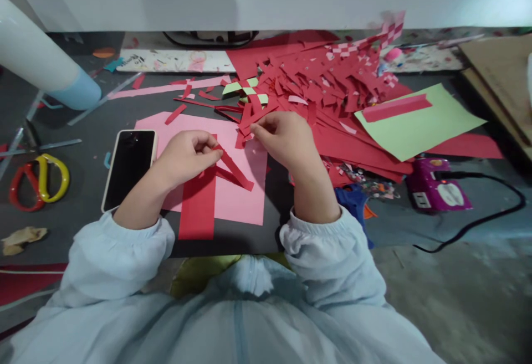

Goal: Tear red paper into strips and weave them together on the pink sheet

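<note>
My left hand (189,156) pinches a folded red paper strip (235,167) between thumb and fingers, its two legs spreading toward the right. Under it lies a wider red paper piece (197,209) on a pink paper sheet (243,203). My right hand (286,137) is closed in a pinch at the near edge of a heap of cut red strips (286,87). Its fingertips touch red scraps (246,126), but whether they grip one is hard to make out.
Left of the pink sheet are a phone (129,167), scissors (52,178) and a white-blue cylinder (62,70). At right lie a green sheet (444,114) with a folded red strip, a purple box (436,186) with a black cable (502,184), a blue object (355,206) and cardboard (502,70).
</note>
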